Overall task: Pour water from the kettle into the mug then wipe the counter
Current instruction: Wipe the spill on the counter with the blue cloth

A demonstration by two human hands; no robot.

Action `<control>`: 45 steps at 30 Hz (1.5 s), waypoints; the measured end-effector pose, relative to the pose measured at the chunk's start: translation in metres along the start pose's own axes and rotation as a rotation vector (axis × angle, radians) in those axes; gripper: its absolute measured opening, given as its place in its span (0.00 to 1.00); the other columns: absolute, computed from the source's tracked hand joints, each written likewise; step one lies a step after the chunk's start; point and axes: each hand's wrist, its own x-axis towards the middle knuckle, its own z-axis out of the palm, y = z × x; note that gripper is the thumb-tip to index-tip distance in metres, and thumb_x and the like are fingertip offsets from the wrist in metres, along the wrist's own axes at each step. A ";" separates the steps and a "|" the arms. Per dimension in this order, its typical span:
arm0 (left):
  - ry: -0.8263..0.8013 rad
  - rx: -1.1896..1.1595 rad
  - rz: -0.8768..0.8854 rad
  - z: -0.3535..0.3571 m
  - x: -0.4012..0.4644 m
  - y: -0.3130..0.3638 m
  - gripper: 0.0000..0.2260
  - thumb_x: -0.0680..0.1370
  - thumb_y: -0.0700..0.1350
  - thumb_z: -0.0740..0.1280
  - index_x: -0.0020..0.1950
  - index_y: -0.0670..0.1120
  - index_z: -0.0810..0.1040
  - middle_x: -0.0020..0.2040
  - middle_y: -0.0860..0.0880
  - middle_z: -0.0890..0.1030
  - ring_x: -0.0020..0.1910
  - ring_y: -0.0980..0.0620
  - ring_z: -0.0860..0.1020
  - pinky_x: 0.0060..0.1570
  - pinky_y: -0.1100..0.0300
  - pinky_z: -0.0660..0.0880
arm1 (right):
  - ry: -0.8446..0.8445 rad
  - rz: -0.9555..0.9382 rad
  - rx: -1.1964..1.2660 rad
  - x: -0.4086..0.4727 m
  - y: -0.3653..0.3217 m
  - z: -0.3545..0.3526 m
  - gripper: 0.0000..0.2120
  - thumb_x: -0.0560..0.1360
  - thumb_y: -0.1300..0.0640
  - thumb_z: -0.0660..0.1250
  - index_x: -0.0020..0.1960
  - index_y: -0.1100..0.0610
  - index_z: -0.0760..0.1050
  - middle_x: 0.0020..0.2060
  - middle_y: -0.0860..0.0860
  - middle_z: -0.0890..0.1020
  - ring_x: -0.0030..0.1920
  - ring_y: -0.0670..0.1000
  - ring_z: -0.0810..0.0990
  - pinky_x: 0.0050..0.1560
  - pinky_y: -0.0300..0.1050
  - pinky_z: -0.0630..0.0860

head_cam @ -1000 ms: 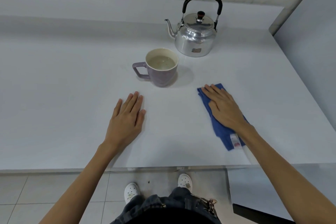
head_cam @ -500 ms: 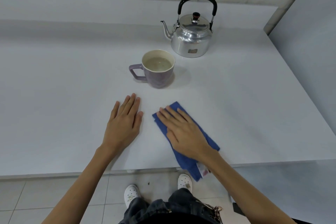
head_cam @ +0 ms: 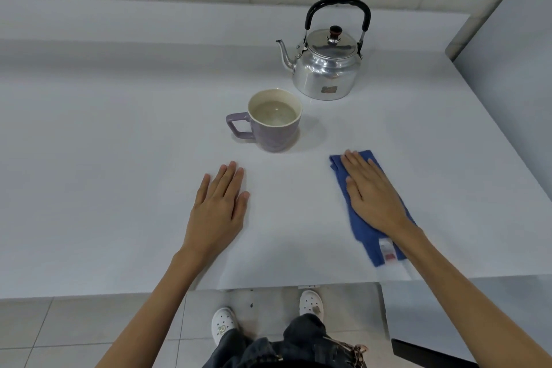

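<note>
White counter [head_cam: 119, 158]: right hand [head_cam: 373, 197] flat on blue cloth [head_cam: 363, 233].

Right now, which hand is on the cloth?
The right hand. It lies flat on the blue cloth, while the left hand rests flat on the bare counter.

Both grips [head_cam: 219, 203] [head_cam: 372, 194] flat, prob. palms-down
</note>
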 end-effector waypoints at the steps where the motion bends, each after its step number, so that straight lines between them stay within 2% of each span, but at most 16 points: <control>1: 0.006 -0.012 0.003 -0.001 0.000 0.000 0.22 0.82 0.49 0.54 0.76 0.46 0.59 0.77 0.49 0.59 0.77 0.54 0.53 0.76 0.51 0.47 | 0.017 0.008 -0.006 0.009 -0.010 0.004 0.22 0.80 0.63 0.54 0.74 0.64 0.58 0.74 0.57 0.62 0.75 0.54 0.60 0.75 0.44 0.48; 5: 0.029 -0.073 0.006 -0.004 -0.001 0.000 0.21 0.82 0.47 0.55 0.74 0.44 0.61 0.76 0.48 0.61 0.76 0.53 0.55 0.76 0.54 0.47 | 0.061 -0.016 -0.004 0.028 -0.059 0.023 0.22 0.80 0.62 0.54 0.73 0.66 0.60 0.73 0.60 0.64 0.74 0.56 0.62 0.74 0.46 0.49; 9: 0.055 -0.204 -0.028 -0.008 -0.002 -0.001 0.20 0.82 0.46 0.54 0.73 0.43 0.63 0.75 0.47 0.64 0.75 0.54 0.58 0.74 0.60 0.46 | 0.078 -0.050 -0.012 0.030 -0.104 0.038 0.23 0.79 0.60 0.53 0.72 0.66 0.62 0.71 0.61 0.67 0.73 0.57 0.65 0.73 0.47 0.49; 14: 0.076 -0.349 -0.093 -0.011 -0.002 -0.001 0.19 0.82 0.45 0.52 0.73 0.43 0.64 0.74 0.47 0.65 0.74 0.55 0.60 0.73 0.64 0.47 | 0.076 -0.106 -0.005 0.026 -0.146 0.051 0.23 0.80 0.58 0.52 0.74 0.65 0.58 0.74 0.61 0.63 0.75 0.56 0.61 0.74 0.46 0.47; 18: 0.075 -0.470 -0.144 -0.013 -0.003 -0.001 0.19 0.83 0.44 0.51 0.73 0.42 0.63 0.74 0.46 0.66 0.73 0.53 0.62 0.74 0.57 0.55 | 0.052 -0.191 -0.006 0.020 -0.176 0.057 0.25 0.80 0.57 0.49 0.74 0.66 0.55 0.75 0.61 0.59 0.76 0.55 0.56 0.76 0.47 0.43; 20: 0.077 -0.516 -0.166 -0.015 -0.003 -0.002 0.19 0.83 0.45 0.51 0.73 0.43 0.63 0.74 0.47 0.66 0.73 0.54 0.62 0.73 0.60 0.55 | 0.039 -0.242 0.007 0.015 -0.187 0.060 0.26 0.79 0.58 0.51 0.75 0.65 0.55 0.75 0.61 0.60 0.76 0.55 0.56 0.76 0.46 0.42; 23: 0.085 -0.544 -0.184 -0.015 -0.004 -0.004 0.19 0.83 0.47 0.51 0.73 0.44 0.63 0.74 0.48 0.66 0.72 0.55 0.62 0.71 0.63 0.55 | -0.002 -0.294 0.077 0.002 -0.195 0.057 0.25 0.77 0.59 0.54 0.73 0.67 0.59 0.72 0.62 0.66 0.74 0.57 0.61 0.76 0.49 0.48; 26: 0.086 -0.552 -0.193 -0.015 -0.004 -0.006 0.19 0.83 0.48 0.50 0.73 0.45 0.64 0.73 0.48 0.66 0.72 0.55 0.63 0.71 0.62 0.56 | -0.036 -0.350 0.081 -0.019 -0.187 0.052 0.24 0.78 0.57 0.50 0.70 0.65 0.66 0.69 0.60 0.71 0.72 0.55 0.66 0.75 0.50 0.55; 31: 0.108 -0.543 -0.189 -0.022 -0.004 -0.004 0.18 0.82 0.47 0.52 0.71 0.44 0.66 0.72 0.48 0.69 0.70 0.54 0.66 0.68 0.64 0.59 | -0.134 -0.427 0.059 -0.040 -0.143 0.040 0.24 0.82 0.52 0.46 0.76 0.56 0.54 0.76 0.50 0.58 0.76 0.47 0.53 0.76 0.46 0.44; 34: 0.133 -0.508 -0.179 -0.030 -0.010 -0.007 0.17 0.82 0.44 0.55 0.70 0.43 0.68 0.69 0.47 0.72 0.66 0.52 0.70 0.65 0.64 0.62 | -0.146 -0.403 -0.003 -0.022 -0.125 0.036 0.25 0.82 0.51 0.44 0.77 0.55 0.50 0.77 0.49 0.54 0.77 0.46 0.49 0.76 0.46 0.44; 38: 0.152 -0.468 -0.205 -0.040 -0.033 -0.014 0.17 0.80 0.39 0.60 0.69 0.43 0.69 0.67 0.46 0.73 0.65 0.49 0.71 0.65 0.58 0.67 | -0.060 -0.326 -0.062 0.030 -0.150 0.050 0.25 0.82 0.52 0.45 0.77 0.58 0.49 0.78 0.52 0.53 0.77 0.49 0.49 0.76 0.48 0.43; 42: 0.174 -0.403 -0.243 -0.043 -0.055 -0.017 0.18 0.79 0.37 0.61 0.69 0.40 0.69 0.68 0.44 0.70 0.68 0.50 0.66 0.65 0.64 0.59 | -0.019 -0.229 -0.015 0.074 -0.205 0.075 0.25 0.82 0.52 0.44 0.77 0.61 0.49 0.78 0.55 0.53 0.77 0.51 0.48 0.76 0.50 0.42; 45: 0.216 -0.416 -0.278 -0.045 -0.065 -0.019 0.19 0.78 0.35 0.61 0.69 0.40 0.67 0.69 0.43 0.68 0.66 0.56 0.62 0.65 0.65 0.58 | -0.004 -0.171 0.014 0.088 -0.243 0.090 0.26 0.82 0.52 0.44 0.76 0.62 0.47 0.78 0.56 0.51 0.77 0.53 0.46 0.76 0.52 0.41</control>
